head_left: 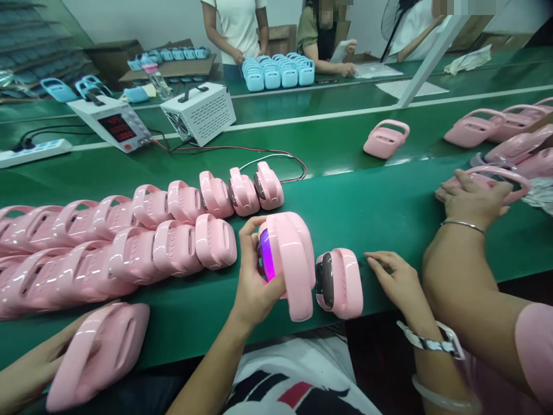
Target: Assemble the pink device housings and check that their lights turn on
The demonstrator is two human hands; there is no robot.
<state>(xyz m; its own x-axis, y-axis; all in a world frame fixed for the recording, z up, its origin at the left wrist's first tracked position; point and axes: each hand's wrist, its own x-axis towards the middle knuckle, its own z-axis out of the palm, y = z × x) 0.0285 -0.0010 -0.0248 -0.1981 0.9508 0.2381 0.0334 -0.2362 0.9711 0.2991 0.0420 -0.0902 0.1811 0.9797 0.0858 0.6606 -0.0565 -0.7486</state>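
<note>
Pink lit unit [288, 262] gripped in right hand [254, 282]; left hand [30, 369] clutches another pink unit [99, 357].

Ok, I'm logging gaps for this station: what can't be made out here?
Head view only.
Left hand: largely behind the blurred pink unit it holds, cut off by the left edge.
Lit pink unit in the right hand: its purple face is turned sideways, so it is unreadable.
Power supply display: red digits too small.
Pink rows: run off the left edge, count unknown.
</note>
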